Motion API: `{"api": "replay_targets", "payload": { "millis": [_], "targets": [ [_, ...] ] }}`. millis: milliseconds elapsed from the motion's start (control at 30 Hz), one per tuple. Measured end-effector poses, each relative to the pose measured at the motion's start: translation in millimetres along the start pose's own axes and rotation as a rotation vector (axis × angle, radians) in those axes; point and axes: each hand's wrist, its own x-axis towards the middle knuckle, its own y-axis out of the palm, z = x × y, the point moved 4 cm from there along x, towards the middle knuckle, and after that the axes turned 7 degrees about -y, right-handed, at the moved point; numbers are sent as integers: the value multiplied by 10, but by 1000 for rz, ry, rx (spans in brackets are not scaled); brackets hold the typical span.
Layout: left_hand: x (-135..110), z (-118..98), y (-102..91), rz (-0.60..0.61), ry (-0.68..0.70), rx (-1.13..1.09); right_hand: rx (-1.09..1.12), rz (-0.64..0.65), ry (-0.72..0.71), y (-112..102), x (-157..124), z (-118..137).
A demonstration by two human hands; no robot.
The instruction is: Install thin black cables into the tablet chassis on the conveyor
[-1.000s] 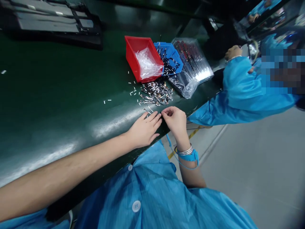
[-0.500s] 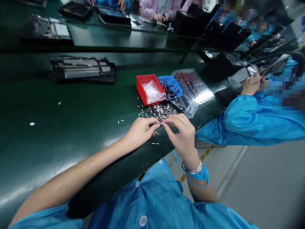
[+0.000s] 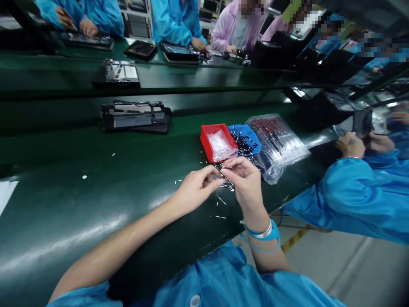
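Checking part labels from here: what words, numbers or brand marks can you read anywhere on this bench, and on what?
None can be read. The red plastic bin, blue plastic bin and clear plastic tray show no legible text. Any marks on the black frame or the small metal pieces are too small or blurred to read.

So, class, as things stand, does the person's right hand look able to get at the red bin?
Probably yes. The right hand is close to the red plastic bin, and only a small heap of metal pieces lies between them, which would hardly block it.
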Motion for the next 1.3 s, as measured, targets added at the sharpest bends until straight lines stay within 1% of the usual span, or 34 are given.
{"api": "replay_targets", "payload": {
  "millis": [67, 133, 233, 300, 367, 433, 500, 600, 667, 700, 767, 833, 867, 900, 933, 1000, 1167, 1300],
  "targets": [
    [-13, -67, -35, -37, 45, 125, -20, 10, -23, 56, 1, 26],
    [-24, -114, -66, -74, 66, 169, -21, 13, -32, 103, -11, 44],
    [-35, -130, -88, -68, 23, 104, 37, 10, 25, 144, -22, 35],
    [-38, -132, -99, -64, 4, 58, 90, 33, 86, 158, -15, 11],
    [-39, -137, -119, -83, 7, 66, 128, 68, 123, 157, 10, -13],
    [-38, -145, -141, -88, 12, 101, 139, 79, 115, 134, 62, -34],
    [-40, -154, -158, -55, -4, 99, 115, 46, 84, 87, 134, -50],
    [-44, -170, -188, -7, -48, 55, 9, -23, 7, 21, 238, -26],
    [-40, -170, -212, -11, -76, 13, -110, -20, -72, 18, 262, 45],
    [-34, -159, -221, -15, -92, -23, -194, -25, -136, 23, 253, 100],
    [-17, -117, -233, -32, -135, -124, -410, -68, -337, 41, 186, 243],
    [2, -62, -240, -52, -172, -217, -610, -67, -599, 102, 72, 374],
    [10, -39, -242, -61, -181, -245, -677, -32, -711, 144, 15, 409],
    [17, -23, -244, -68, -182, -260, -717, 25, -787, 185, -27, 419],
    [21, -14, -248, -72, -176, -261, -738, 85, -825, 217, -53, 411],
    [22, -14, -252, -62, -151, -232, -758, 151, -821, 240, -53, 378],
    [5, -24, -239, 42, -105, -88, -791, 204, -771, 219, 26, 359],
    [17, 20, -235, 64, -131, -36, -878, 261, -802, 249, 49, 336]
  ]
}}
